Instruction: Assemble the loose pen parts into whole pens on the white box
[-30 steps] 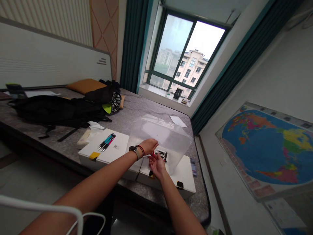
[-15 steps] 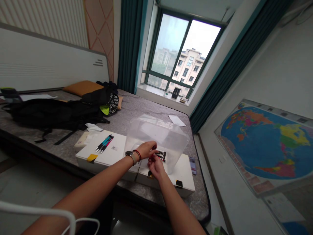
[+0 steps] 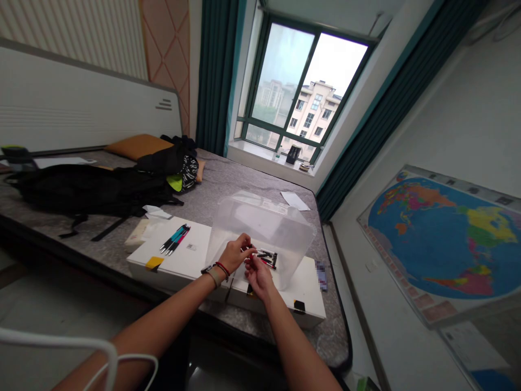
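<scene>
My left hand (image 3: 235, 255), a watch and red cord at its wrist, pinches over a clear plastic bin (image 3: 295, 233). What its fingertips hold is too small to make out. Just beside it, my right hand (image 3: 259, 278) is closed on a small red pen part (image 3: 252, 256); the fingers hide most of it. Several black and red pen parts (image 3: 268, 258) lie in the bin, right of my fingers. Left of the bin, a few pens (image 3: 175, 239) in teal, black and magenta lie side by side on a white box (image 3: 199, 258).
The boxes rest on a grey bed (image 3: 252, 182). A black backpack (image 3: 85, 187) and an orange cushion (image 3: 138, 146) lie at the left, a tissue pack (image 3: 137, 234) by the white box. Behind the bin is a white paper (image 3: 295, 201). A white cable (image 3: 61, 339) crosses the lower left.
My left hand has drawn slightly left and down, its fingertips moving a little away from the parts in the bin. My right hand stays almost where it was.
</scene>
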### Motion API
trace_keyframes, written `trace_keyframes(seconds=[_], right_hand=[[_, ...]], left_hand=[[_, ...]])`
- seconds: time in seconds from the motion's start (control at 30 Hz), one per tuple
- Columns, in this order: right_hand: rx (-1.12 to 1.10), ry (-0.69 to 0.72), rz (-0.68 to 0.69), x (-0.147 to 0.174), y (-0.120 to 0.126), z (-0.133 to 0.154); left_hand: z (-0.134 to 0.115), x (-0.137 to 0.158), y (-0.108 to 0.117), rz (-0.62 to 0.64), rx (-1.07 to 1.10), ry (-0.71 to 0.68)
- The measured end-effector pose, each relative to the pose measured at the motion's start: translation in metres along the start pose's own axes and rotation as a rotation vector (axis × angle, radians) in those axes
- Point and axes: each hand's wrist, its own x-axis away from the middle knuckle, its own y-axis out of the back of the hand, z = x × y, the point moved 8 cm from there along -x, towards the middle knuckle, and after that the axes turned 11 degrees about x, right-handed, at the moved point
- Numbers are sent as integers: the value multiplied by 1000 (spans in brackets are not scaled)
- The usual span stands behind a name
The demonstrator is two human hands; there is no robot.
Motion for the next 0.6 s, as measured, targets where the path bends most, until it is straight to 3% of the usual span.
trace_keyframes(seconds=[0.17,0.6], right_hand=[[14,3,1,3,-2,1],[32,35,-15,1,2,1]], left_hand=[[-3,-3,3,-17,-18,-10],[21,1,8,-72,340,173]])
